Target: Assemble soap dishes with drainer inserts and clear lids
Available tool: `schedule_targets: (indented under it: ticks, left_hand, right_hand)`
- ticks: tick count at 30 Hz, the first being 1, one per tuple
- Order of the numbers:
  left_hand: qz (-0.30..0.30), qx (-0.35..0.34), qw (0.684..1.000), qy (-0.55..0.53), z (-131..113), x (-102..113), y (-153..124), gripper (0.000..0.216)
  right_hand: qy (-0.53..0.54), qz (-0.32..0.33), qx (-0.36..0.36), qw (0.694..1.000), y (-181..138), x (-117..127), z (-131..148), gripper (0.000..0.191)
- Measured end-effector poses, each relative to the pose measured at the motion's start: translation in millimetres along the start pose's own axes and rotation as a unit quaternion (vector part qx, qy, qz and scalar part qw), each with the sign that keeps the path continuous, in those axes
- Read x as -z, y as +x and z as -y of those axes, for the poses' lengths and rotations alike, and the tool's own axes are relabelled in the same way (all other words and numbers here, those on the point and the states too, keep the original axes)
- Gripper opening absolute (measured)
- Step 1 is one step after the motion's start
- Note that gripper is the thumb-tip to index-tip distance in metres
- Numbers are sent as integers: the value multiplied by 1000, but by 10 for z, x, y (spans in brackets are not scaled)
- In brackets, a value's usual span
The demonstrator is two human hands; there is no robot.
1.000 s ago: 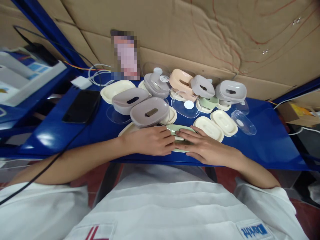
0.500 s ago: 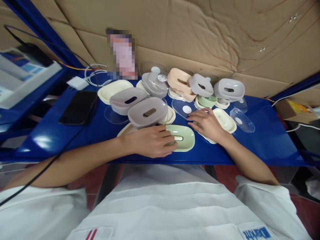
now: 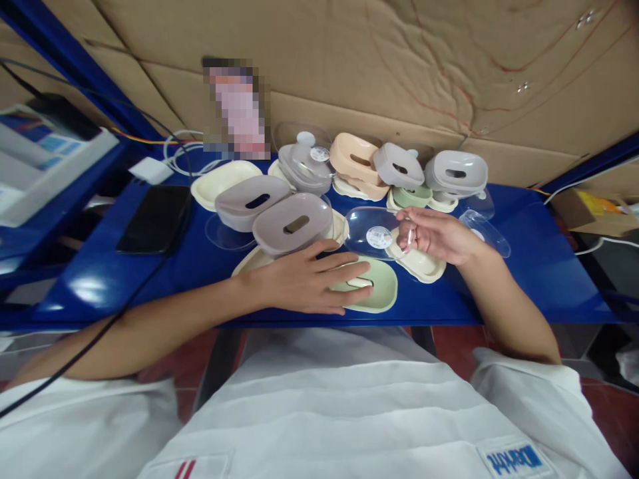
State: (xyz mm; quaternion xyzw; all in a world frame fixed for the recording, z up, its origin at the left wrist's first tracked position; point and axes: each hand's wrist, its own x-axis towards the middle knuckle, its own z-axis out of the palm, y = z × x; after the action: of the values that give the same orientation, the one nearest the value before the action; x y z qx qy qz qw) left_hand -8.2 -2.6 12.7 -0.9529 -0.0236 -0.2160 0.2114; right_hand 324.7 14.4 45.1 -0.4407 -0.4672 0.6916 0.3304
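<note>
A glossy blue tabletop (image 3: 524, 279) is seen across the middle of the view, with soft patches of light reflected on its left part. Behind it, the wall is covered by creased brown cardboard sheets (image 3: 399, 60). A slanting blue metal beam (image 3: 74, 63) is set at the upper left. Red-brown floor (image 3: 449, 342) is glimpsed beneath the near edge.

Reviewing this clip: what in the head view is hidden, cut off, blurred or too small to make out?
- Pixelated patch by the cardboard wall: its content is blurred out.
- Round sticker on the clear lid in the right hand: print too small.
- Green dish: its left part is hidden under the left hand.
- Shirt logo: upside down and unreadable.
</note>
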Motion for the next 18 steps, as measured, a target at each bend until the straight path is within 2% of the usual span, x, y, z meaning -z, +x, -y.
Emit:
schedule_targets:
  ticks: [5,9,13,18]
  left_hand:
    - [11,3,1000,-14,-8,-4,24,42]
    - [14,3,999,-29,-14,-2,25,41]
    - [10,12,999,-37,-16,0,28,43]
    - [11,4,1000,-25,-17,20,33,41]
  right_hand:
    - [33,23,-12,999,1,32,-4,28]
    - [15,74,-8,997,-85,27,68,29]
    - [13,91,-7,996,-141,51,106,29]
    - [-69,178,-83,978,-158,83,60,35]
